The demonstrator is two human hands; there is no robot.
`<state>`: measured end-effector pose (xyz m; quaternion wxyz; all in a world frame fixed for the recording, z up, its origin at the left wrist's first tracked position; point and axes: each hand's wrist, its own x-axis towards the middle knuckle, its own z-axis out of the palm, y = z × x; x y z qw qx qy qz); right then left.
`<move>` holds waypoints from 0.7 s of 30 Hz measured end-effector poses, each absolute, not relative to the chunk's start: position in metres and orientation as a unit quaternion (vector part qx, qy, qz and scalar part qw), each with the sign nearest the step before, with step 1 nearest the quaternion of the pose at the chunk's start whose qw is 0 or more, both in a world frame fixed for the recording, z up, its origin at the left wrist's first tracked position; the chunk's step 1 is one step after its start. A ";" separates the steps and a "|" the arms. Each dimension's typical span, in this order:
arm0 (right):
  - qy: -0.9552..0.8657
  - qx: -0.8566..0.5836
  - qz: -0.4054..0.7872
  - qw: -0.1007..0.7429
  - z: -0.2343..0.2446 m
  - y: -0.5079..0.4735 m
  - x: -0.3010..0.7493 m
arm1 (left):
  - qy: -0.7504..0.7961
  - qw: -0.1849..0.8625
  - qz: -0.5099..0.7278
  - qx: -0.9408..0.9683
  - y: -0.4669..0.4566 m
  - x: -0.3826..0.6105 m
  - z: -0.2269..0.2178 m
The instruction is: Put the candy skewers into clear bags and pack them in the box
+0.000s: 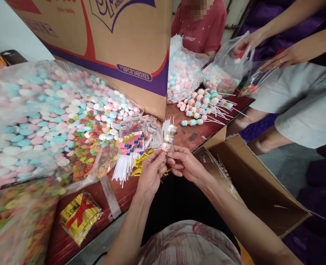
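Both my hands meet at the middle of the view, just over the near edge of a brown wooden table (196, 134). My left hand (151, 173) and my right hand (185, 163) pinch the base of a candy stick in a clear wrapper (168, 138), which stands upright above my fingers. Directly beside my left hand lie white sticks (124, 167), a heap of gold twist ties (140, 162) and small printed bags (133, 141).
A large clear bag of pastel candy discs (41, 114) and coloured rings (82, 152) fills the left. A big cardboard box (110, 40) stands behind. Finished candy sticks (201, 105) lie at the far side, where other people handle plastic bags (231, 55). An open carton (251, 180) sits right.
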<state>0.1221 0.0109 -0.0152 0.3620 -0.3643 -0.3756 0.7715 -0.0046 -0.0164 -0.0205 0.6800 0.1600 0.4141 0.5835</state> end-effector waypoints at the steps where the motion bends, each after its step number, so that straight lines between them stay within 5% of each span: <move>1: -0.399 -0.372 0.746 0.382 -0.017 0.008 0.123 | 0.393 0.708 0.576 0.114 -0.014 -0.006 -0.020; 5: -0.641 -0.418 0.431 0.478 -0.026 -0.001 0.129 | 0.348 0.760 0.548 0.014 -0.010 -0.010 -0.017; 11: -0.818 -0.331 0.029 0.469 -0.030 0.009 0.137 | 0.335 0.770 0.542 -0.022 -0.013 -0.005 -0.011; 15: -0.815 -0.355 0.010 0.458 -0.026 0.010 0.130 | 0.332 0.762 0.556 0.024 -0.017 0.002 -0.007; 21: -0.727 -0.462 0.222 0.457 -0.019 -0.001 0.120 | 0.358 0.721 0.577 0.138 -0.014 0.009 -0.007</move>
